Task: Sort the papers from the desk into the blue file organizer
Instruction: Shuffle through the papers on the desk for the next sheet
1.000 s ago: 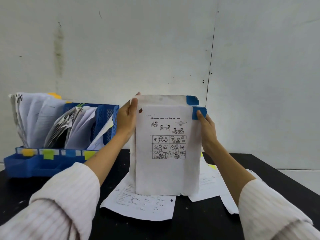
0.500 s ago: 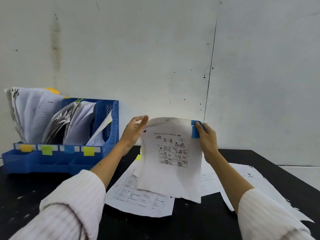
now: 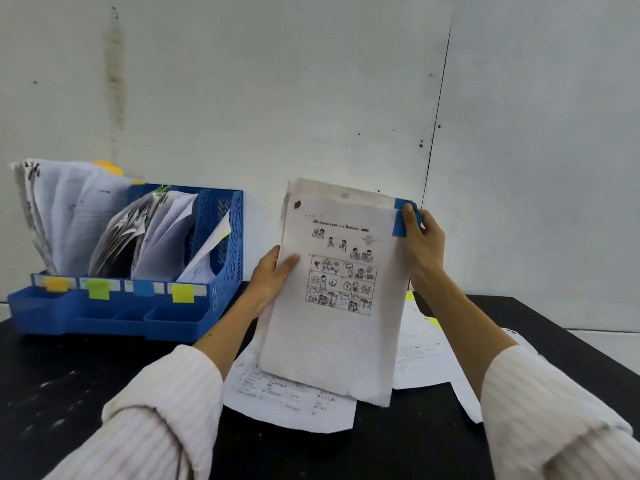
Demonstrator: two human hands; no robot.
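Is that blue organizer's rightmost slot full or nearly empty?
Nearly empty: the rightmost slot of the blue file organizer shows about one leaning sheet, while the other slots are crammed with papers.

Both arms reach forward from pale ribbed sleeves pushed back to mid-forearm, the bare forearms angled inward and upward. The left hand (image 3: pixel 273 276) sits lower, palm turned toward the right, its thumb pressed flat across the front of what it holds and the other fingers hidden behind. The right hand (image 3: pixel 425 241) is raised higher with the wrist bent back, its thumb laid on the front near the top corner and the fingers curled around behind in a pinch.
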